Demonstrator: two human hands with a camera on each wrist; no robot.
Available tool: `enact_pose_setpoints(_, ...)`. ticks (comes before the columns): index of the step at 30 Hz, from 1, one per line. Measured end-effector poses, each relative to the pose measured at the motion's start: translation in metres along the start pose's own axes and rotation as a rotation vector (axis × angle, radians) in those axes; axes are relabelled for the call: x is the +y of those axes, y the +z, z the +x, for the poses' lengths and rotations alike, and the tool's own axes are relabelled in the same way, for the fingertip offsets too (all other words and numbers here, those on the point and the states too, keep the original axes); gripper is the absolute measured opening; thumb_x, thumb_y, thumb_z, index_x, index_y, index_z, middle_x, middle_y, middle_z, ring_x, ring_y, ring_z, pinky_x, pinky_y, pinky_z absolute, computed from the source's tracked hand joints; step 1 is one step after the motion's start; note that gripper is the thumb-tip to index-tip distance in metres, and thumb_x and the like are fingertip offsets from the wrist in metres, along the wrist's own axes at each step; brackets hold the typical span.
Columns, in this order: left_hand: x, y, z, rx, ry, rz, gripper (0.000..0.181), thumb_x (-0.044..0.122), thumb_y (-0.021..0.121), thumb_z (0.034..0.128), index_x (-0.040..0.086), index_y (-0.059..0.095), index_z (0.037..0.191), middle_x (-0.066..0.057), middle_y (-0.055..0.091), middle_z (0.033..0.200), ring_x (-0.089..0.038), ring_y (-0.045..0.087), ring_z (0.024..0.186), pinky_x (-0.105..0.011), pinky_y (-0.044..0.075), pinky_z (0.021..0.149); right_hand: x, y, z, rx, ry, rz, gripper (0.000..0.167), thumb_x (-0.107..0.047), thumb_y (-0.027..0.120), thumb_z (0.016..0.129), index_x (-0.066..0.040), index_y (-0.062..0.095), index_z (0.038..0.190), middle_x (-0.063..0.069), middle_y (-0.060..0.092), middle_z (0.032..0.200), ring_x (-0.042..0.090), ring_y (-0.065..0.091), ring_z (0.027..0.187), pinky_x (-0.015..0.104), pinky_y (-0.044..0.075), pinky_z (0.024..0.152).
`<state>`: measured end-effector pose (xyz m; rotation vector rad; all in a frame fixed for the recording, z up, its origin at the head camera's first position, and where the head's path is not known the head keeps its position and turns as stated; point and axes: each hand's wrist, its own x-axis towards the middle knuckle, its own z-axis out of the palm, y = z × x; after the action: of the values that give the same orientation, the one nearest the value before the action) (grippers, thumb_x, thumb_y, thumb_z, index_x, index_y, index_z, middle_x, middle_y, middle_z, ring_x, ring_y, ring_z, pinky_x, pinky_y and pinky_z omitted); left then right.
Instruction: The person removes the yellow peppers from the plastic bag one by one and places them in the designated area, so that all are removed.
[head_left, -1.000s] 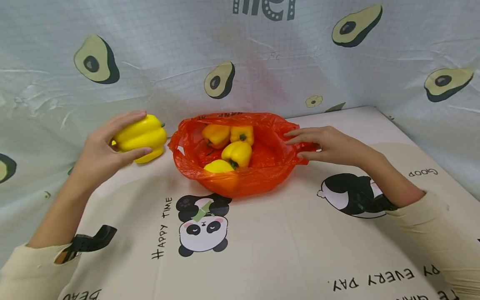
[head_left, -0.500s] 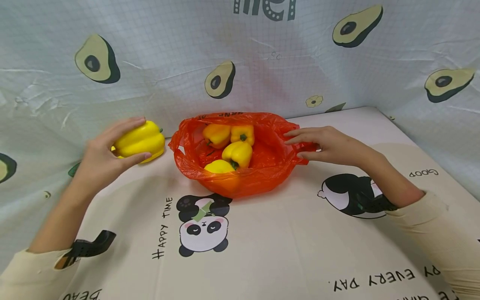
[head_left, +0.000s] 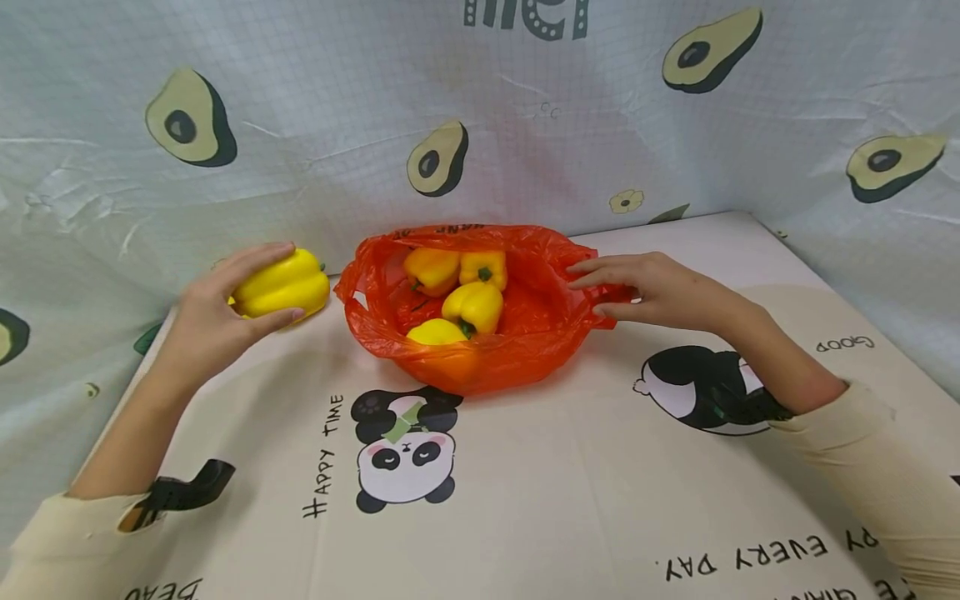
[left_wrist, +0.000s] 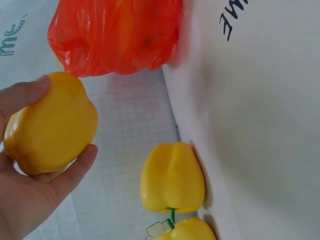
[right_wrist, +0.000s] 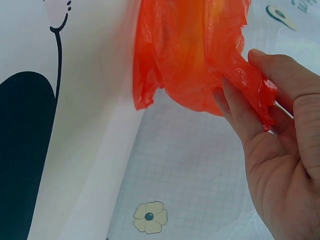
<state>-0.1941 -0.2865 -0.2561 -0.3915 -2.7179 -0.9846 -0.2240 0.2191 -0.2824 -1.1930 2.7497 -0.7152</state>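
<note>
Within the left hand [head_left: 210, 325], I see a yellow pepper [head_left: 287, 287] gripped between thumb and fingers. To that hand's right, a red bag [head_left: 525, 367] on the desk [head_left: 540, 500] holds four peppers [head_left: 475, 305]; the right hand [head_left: 652, 292] seems to pinch it, fingertips partly hidden. Two loose peppers [left_wrist: 172, 180] lie near the left hand.

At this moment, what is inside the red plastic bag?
Four yellow and orange peppers show inside the red bag. The bag's near wall veils the lower part of the nearest pepper; anything under the peppers is hidden.
</note>
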Motion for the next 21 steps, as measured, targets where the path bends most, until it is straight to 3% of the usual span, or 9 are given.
enact_pose_setpoints(6,-0.005,0.006,0.002,-0.001,0.004,-0.005,0.07,0.009,0.084,0.0841,0.023,0.056,0.147,-0.006,0.051,0.149,-0.027,0.046,0.12,-0.019,0.036,0.087,-0.001,-0.001,-0.001,-0.005,0.013,0.006,0.042,-0.012,0.074,0.093,-0.012,0.066,0.135,0.003,0.058,0.145,0.02,0.062,0.116,0.026,0.057,0.078)
enact_pose_setpoints(12,-0.009,0.009,0.004,-0.037,-0.069,0.015,0.077,0.021,0.081,0.0882,0.023,0.042,0.155,-0.015,0.048,0.146,-0.035,0.047,0.111,-0.031,0.04,0.083,-0.001,0.0,0.0,-0.003,0.004,0.006,0.041,-0.012,0.074,0.093,-0.011,0.066,0.134,0.003,0.058,0.145,0.017,0.064,0.11,0.025,0.057,0.077)
enact_pose_setpoints(21,-0.019,0.013,0.011,-0.039,-0.04,0.048,0.071,0.02,0.082,0.0874,0.016,0.049,0.15,-0.014,0.044,0.153,-0.039,0.045,0.124,-0.042,0.041,0.092,-0.001,0.001,0.001,-0.001,-0.003,0.007,0.041,-0.01,0.075,0.092,-0.01,0.067,0.133,0.004,0.059,0.144,0.017,0.065,0.11,0.025,0.058,0.079)
